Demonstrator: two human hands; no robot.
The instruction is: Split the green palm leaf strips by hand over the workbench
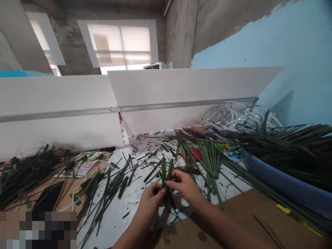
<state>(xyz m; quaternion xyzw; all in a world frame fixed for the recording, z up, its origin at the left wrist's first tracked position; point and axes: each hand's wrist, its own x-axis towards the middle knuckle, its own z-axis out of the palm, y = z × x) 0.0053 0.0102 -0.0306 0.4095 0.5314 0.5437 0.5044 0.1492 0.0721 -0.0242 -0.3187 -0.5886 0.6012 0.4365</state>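
Several narrow green leaf strips (163, 171) stand up between my two hands, their tips pointing away from me. My left hand (153, 197) pinches them low down, with thumb against bent fingers. Close beside it, my right hand (183, 185) grips a strip of the same leaf between thumb and fingertips. The lower ends of the strips hang under my hands, partly in shadow. Cut strips and small scraps lie around on the white tabletop (135, 193). A fan of longer leaf strips (211, 160) rests just beyond my right hand.
A blue basin (280, 174) heaped with dark leaves stands at the right. Brown cardboard (233, 221) covers the near edge. White coiled strips (230, 114) lie at the back right, below white partition panels (186, 86). A dark phone-like slab (49, 196) and a leaf pile (28, 166) are left.
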